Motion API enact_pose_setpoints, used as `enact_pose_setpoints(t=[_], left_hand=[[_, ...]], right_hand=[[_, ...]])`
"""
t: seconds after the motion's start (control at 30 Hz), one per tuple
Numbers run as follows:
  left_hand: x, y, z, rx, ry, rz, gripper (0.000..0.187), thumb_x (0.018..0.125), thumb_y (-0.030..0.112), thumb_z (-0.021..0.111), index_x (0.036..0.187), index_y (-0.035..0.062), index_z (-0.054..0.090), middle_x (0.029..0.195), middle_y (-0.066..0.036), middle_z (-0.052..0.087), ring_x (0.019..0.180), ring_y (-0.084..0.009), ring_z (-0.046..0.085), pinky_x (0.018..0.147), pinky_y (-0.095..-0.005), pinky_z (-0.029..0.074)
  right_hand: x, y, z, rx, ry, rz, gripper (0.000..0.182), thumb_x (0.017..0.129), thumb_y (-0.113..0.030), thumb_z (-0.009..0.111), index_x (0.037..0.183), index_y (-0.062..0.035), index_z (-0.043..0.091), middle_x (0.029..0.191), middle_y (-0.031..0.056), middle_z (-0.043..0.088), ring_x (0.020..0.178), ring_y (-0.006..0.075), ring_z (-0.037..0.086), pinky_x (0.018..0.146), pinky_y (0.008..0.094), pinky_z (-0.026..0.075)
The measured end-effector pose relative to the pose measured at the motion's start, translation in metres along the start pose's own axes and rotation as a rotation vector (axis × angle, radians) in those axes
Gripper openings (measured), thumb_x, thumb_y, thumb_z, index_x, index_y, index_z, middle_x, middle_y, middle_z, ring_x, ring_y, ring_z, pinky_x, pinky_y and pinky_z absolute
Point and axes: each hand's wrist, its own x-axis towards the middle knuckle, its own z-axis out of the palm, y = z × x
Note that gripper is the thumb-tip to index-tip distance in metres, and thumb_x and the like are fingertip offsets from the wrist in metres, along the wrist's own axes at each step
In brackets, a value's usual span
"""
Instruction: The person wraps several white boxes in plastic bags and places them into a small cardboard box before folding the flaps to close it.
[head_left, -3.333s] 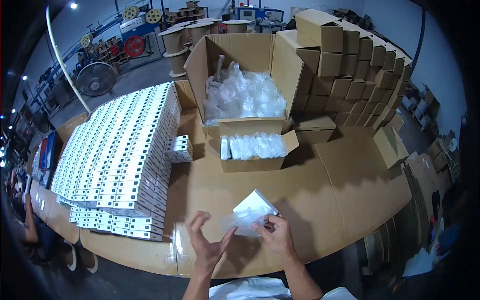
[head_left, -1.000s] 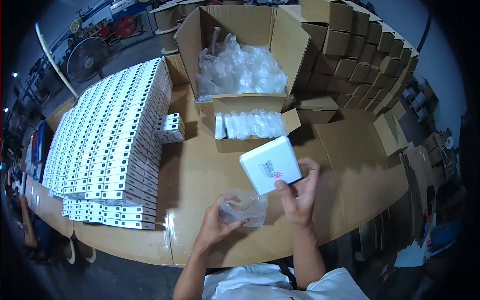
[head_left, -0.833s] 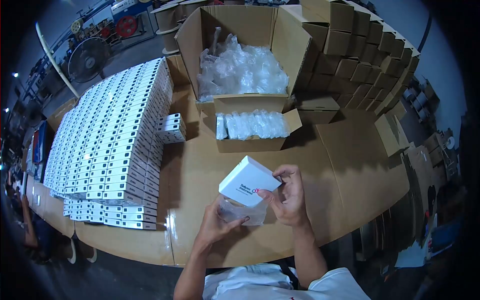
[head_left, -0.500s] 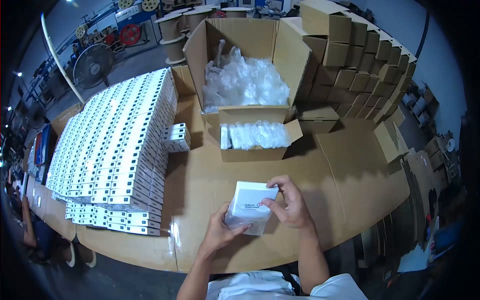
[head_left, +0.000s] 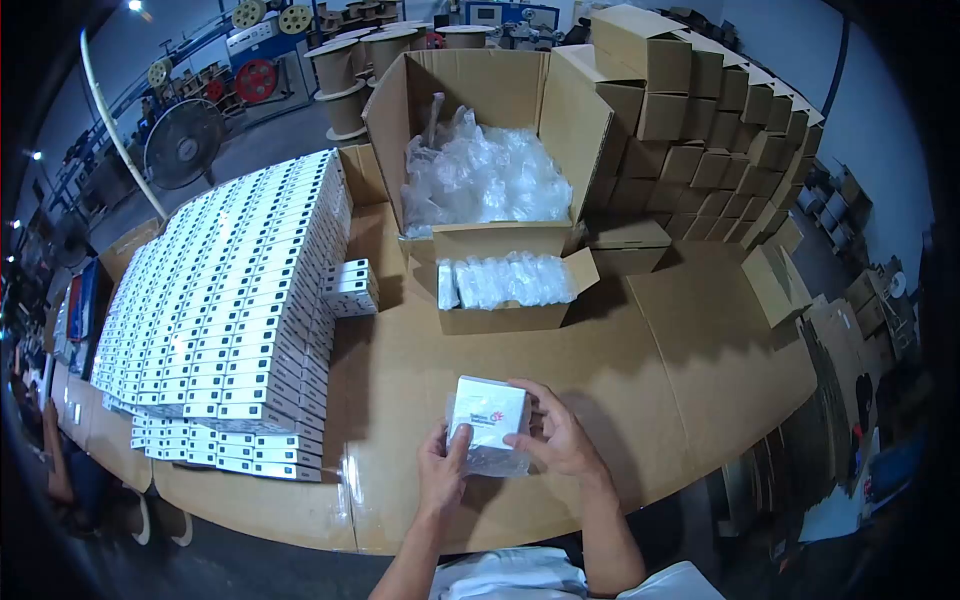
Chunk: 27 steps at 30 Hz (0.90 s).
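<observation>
A flat white box (head_left: 492, 402) with dark print and a red mark is held over the near part of the table. A clear plastic bag (head_left: 497, 463) surrounds its lower part and shows crumpled below it. My left hand (head_left: 445, 468) grips the bag and box at the lower left, thumb across the front. On the right side, my right hand (head_left: 562, 437) is closed on the box, thumb on its face and fingers behind the upper right edge. Beyond them stands an open carton (head_left: 503, 320) holding a row of plastic-wrapped white boxes (head_left: 510, 280).
Stacked white boxes (head_left: 225, 300) fill the left of the cardboard-covered table (head_left: 400, 400). A large open carton (head_left: 588, 130) of clear plastic bags (head_left: 490, 170) stands behind. Brown cartons (head_left: 690, 150) are piled at the back right. At far left, another person's arm (head_left: 57, 455) shows.
The box sits deeper in the bag and tilts differently. My left thumb has moved up onto its front, and my right hand has shifted down and left. The view has tilted slightly.
</observation>
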Motion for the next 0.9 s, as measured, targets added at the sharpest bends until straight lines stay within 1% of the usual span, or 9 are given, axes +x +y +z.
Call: enact_pose_setpoints(t=[0.03, 0.07, 0.27, 0.47, 0.57, 0.67, 0.77, 0.87, 0.9], left_hand=[[-0.001, 0.001, 0.0, 0.022, -0.004, -0.011, 0.027, 0.105, 0.024, 0.061, 0.117, -0.0006, 0.064, 0.104, -0.005, 0.069, 0.091, -0.0101, 0.065, 0.078, -0.0278, 0.055], [-0.001, 0.002, -0.001, 0.044, -0.01, -0.019, 0.028, 0.106, 0.025, 0.06, 0.116, -0.0003, 0.065, 0.104, -0.004, 0.069, 0.091, -0.01, 0.065, 0.077, -0.0281, 0.056], [0.008, -0.005, -0.015, 0.199, 0.028, 0.029, 0.045, 0.109, 0.037, 0.05, 0.116, -0.0033, 0.07, 0.099, -0.002, 0.068, 0.089, -0.0087, 0.059, 0.079, -0.0269, 0.05], [0.007, 0.003, -0.008, 0.37, 0.022, 0.195, 0.04, 0.11, 0.029, 0.051, 0.117, -0.0055, 0.069, 0.1, -0.005, 0.069, 0.09, -0.0121, 0.061, 0.082, -0.0268, 0.049], [0.01, -0.003, -0.013, 0.556, -0.031, 0.462, 0.035, 0.109, 0.023, 0.052, 0.115, -0.006, 0.069, 0.099, -0.006, 0.066, 0.086, -0.0145, 0.06, 0.08, -0.0286, 0.049], [0.007, -0.018, -0.022, 0.596, 0.034, 0.46, 0.034, 0.109, 0.022, 0.052, 0.109, -0.0065, 0.07, 0.098, -0.004, 0.06, 0.084, -0.0103, 0.054, 0.073, -0.0253, 0.047], [-0.002, -0.007, -0.014, 0.547, 0.027, 0.284, 0.032, 0.109, 0.02, 0.051, 0.103, -0.0065, 0.069, 0.093, -0.003, 0.056, 0.082, -0.0095, 0.05, 0.069, -0.025, 0.044], [0.002, -0.014, -0.021, 0.462, 0.018, 0.292, 0.031, 0.109, 0.019, 0.051, 0.102, -0.0057, 0.068, 0.097, -0.002, 0.056, 0.085, -0.0093, 0.05, 0.068, -0.0263, 0.044], [0.002, -0.015, -0.024, 0.429, -0.007, 0.299, 0.031, 0.109, 0.02, 0.052, 0.103, -0.0053, 0.069, 0.099, -0.003, 0.057, 0.087, -0.0097, 0.052, 0.07, -0.0264, 0.045]], right_hand=[[-0.004, 0.002, 0.001, 0.164, -0.03, 0.097, 0.062, 0.088, -0.002, 0.077, 0.144, -0.0052, 0.049, 0.123, 0.0085, 0.064, 0.107, 0.0169, 0.065, 0.091, 0.0327, 0.056], [-0.005, 0.003, -0.001, 0.099, -0.056, 0.098, 0.076, 0.085, 0.005, 0.078, 0.15, -0.0062, 0.041, 0.124, 0.0094, 0.063, 0.111, 0.0137, 0.064, 0.089, 0.0303, 0.057], [-0.01, 0.019, -0.004, 0.037, -0.05, 0.079, 0.055, 0.09, 0.005, 0.073, 0.14, -0.005, 0.054, 0.12, 0.0075, 0.066, 0.102, 0.0116, 0.065, 0.086, 0.0285, 0.057], [-0.011, 0.03, -0.01, -0.037, -0.014, 0.109, 0.022, 0.091, -0.002, 0.075, 0.113, 0.0012, 0.072, 0.108, 0.0066, 0.074, 0.096, 0.01, 0.066, 0.082, 0.0267, 0.057], [-0.008, 0.032, -0.016, -0.19, 0.016, -0.132, 0.017, 0.091, -0.004, 0.075, 0.108, 0.002, 0.073, 0.101, 0.0075, 0.076, 0.093, 0.012, 0.068, 0.082, 0.0268, 0.057], [-0.011, 0.041, -0.012, -0.108, 0.063, -0.1, 0.018, 0.091, -0.005, 0.076, 0.108, 0.0014, 0.074, 0.1, 0.01, 0.076, 0.094, 0.0156, 0.071, 0.081, 0.0289, 0.057], [-0.016, 0.038, 0.001, 0.136, 0.204, 0.229, 0.03, 0.089, -0.004, 0.078, 0.118, 0.0005, 0.07, 0.112, 0.0118, 0.074, 0.104, 0.0174, 0.069, 0.088, 0.0306, 0.056], [-0.015, 0.022, 0.011, 0.527, 0.207, -0.013, 0.046, 0.087, -0.004, 0.08, 0.13, -0.0001, 0.064, 0.125, 0.0116, 0.069, 0.115, 0.0164, 0.065, 0.096, 0.0313, 0.054], [-0.017, 0.03, 0.007, 0.429, 0.155, 0.005, 0.051, 0.086, -0.005, 0.081, 0.133, -0.0001, 0.061, 0.129, 0.0114, 0.067, 0.117, 0.0161, 0.063, 0.098, 0.0314, 0.053]])
